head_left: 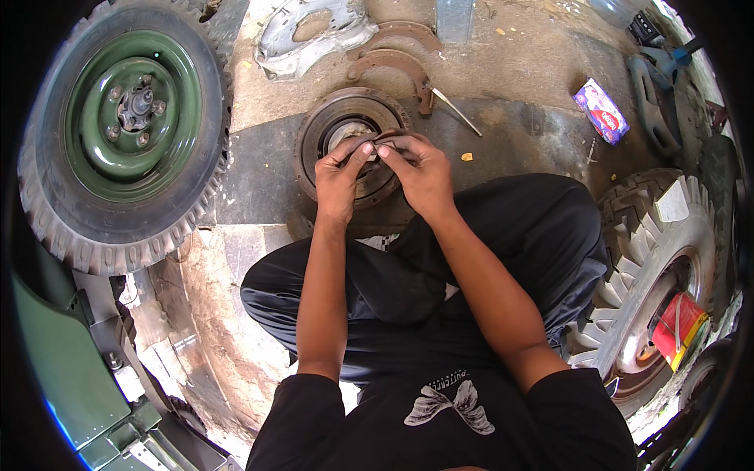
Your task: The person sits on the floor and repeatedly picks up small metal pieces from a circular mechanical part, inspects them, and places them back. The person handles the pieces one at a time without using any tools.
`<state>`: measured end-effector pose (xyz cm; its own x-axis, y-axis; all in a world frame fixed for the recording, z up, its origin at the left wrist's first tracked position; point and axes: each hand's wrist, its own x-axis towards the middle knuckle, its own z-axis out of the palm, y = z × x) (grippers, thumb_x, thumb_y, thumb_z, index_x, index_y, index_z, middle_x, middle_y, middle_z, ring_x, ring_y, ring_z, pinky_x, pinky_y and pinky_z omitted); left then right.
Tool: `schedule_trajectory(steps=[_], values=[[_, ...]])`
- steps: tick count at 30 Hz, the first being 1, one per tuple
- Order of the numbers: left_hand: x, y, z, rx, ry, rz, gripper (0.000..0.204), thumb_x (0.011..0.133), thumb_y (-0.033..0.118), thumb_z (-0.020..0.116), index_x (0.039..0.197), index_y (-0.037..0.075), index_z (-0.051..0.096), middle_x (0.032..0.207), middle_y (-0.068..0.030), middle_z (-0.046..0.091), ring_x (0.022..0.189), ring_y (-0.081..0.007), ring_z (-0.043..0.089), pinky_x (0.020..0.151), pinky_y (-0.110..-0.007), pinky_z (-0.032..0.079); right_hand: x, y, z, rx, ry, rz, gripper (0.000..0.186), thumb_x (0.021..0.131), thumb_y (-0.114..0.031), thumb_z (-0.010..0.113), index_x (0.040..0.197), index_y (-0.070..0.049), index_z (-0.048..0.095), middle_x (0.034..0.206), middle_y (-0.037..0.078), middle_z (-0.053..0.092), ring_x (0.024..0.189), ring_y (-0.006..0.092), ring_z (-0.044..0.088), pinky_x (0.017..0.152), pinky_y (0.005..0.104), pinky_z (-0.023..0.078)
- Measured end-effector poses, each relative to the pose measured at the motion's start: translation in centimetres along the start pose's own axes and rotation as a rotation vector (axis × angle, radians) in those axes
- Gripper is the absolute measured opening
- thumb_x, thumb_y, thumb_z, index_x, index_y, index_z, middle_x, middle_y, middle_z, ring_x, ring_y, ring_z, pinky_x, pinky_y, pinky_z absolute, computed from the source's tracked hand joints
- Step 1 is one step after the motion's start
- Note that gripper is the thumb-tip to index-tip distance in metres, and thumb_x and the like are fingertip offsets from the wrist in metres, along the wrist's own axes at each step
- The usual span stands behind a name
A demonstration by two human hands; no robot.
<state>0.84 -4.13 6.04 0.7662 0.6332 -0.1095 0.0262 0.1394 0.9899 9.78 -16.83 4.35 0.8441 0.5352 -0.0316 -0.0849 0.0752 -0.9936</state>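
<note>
On the left, a green-rimmed wheel (129, 118) stands beside the work area. Nearer the centre, the left hand (338, 177) has a narrow grip, thumb against fingers, on a small dark piece (385, 136); its kind cannot be told. The piece sits between both hands, above a round metal part (312, 133) on the floor. The right hand (428, 173) pinches it likewise. Recommended: light, even pressure from both thumbs, and handling clear of the round part's recess, where a dropped piece could lodge.
</note>
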Motion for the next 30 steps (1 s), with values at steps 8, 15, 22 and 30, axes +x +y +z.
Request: schedule_trajectory(steps=[8, 15, 22, 30], values=[[-0.6, 0.4, 0.0, -0.009, -0.002, -0.069, 0.025, 0.098, 0.009, 0.075, 0.120, -0.004, 0.077, 0.111, -0.0096, 0.078, 0.099, -0.0127, 0.069, 0.092, -0.026, 0.054, -0.4, -1.1, -0.1, -0.253, 0.108, -0.192, 0.022, 0.091, -0.021, 0.082, 0.103, -0.003, 0.080, 0.106, 0.012, 0.076, 0.097, 0.0245, 0.073, 0.087, 0.0357, 0.056], [-0.7, -0.2, -1.1, -0.214, -0.049, -0.213, 0.025, 0.098, 0.007, 0.074, 0.120, -0.005, 0.076, 0.110, -0.0105, 0.078, 0.095, -0.0156, 0.072, 0.086, -0.028, 0.057, -0.3, -1.8, 0.1, -0.044, 0.078, -0.004, 0.029, 0.091, -0.019, 0.085, 0.110, 0.000, 0.076, 0.100, 0.009, 0.075, 0.090, 0.0150, 0.070, 0.077, 0.0306, 0.056], [-0.4, -0.4, -1.9, -0.177, -0.102, -0.234, 0.031, 0.103, 0.011, 0.068, 0.127, -0.009, 0.069, 0.120, -0.0161, 0.075, 0.106, -0.0220, 0.073, 0.094, -0.034, 0.059, 0.5, -0.7, -0.7, 0.164, -0.143, 0.256, 0.032, 0.088, -0.017, 0.087, 0.110, 0.003, 0.075, 0.090, 0.003, 0.073, 0.080, 0.0078, 0.063, 0.073, 0.0251, 0.053], [-0.3, -0.9, -2.0, -0.180, -0.122, -0.221, 0.028, 0.104, 0.014, 0.067, 0.121, -0.009, 0.072, 0.114, -0.0158, 0.076, 0.102, -0.0214, 0.073, 0.094, -0.033, 0.058, 0.7, 0.4, -0.8, -0.075, -0.127, 0.141, 0.043, 0.078, -0.028, 0.093, 0.111, -0.004, 0.078, 0.094, 0.013, 0.080, 0.087, 0.0181, 0.075, 0.080, 0.0340, 0.058]])
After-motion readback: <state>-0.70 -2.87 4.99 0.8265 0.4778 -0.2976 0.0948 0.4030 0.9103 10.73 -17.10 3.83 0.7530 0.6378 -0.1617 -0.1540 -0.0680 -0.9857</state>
